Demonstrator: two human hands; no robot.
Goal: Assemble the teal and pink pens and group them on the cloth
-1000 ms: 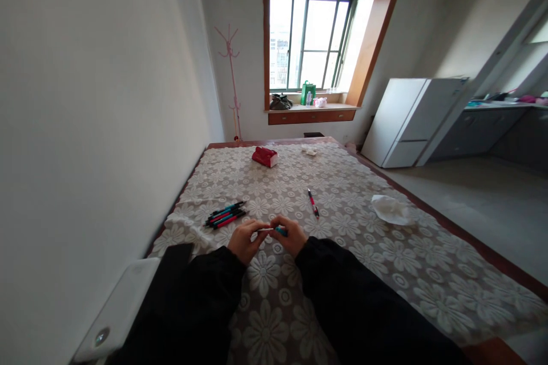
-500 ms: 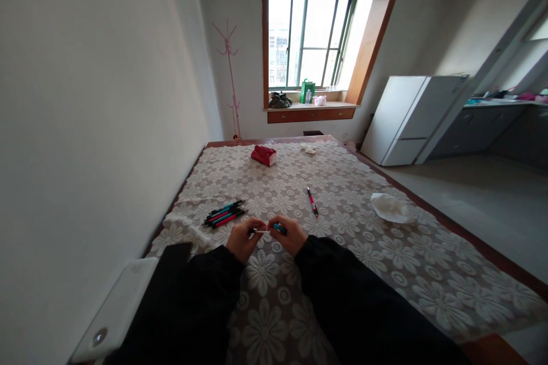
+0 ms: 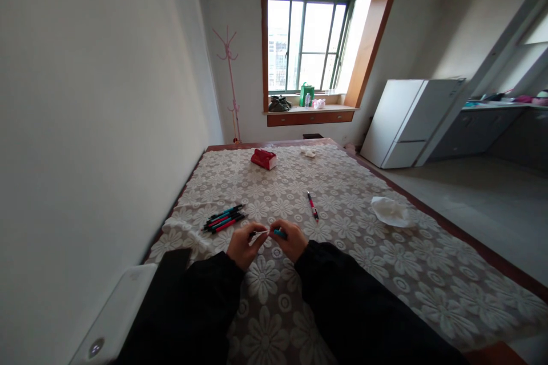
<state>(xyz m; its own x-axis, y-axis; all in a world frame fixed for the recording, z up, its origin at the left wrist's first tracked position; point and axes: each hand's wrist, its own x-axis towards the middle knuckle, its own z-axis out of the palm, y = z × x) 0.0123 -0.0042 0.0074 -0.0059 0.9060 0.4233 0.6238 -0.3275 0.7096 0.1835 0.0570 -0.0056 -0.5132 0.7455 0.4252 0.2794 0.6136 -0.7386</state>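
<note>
Close together over the tablecloth, both of my hands pinch parts of a pen. My left hand (image 3: 243,247) is closed on a thin piece with a dark end and a white stem (image 3: 261,232), which looks like a pen refill. My right hand (image 3: 293,241) is closed around a teal pen barrel (image 3: 280,234). The stem's tip meets the right fingertips; whether it enters the barrel is hidden. Left of my hands lies a pile of several teal, red and black pens (image 3: 224,219). A single red and black pen (image 3: 312,206) rests beyond my right hand.
A floral tablecloth (image 3: 342,274) covers the table. A crumpled white tissue (image 3: 391,212) lies at the right, a red packet (image 3: 263,159) farther back. At the lower left stand a white device (image 3: 117,311) and a dark flat object (image 3: 180,258). A wall runs along the left side.
The view has tilted up slightly, so everything sits a little lower. The white stem now slants up toward the right fingers, where before it lay nearly level. Both hands keep their pinch.
</note>
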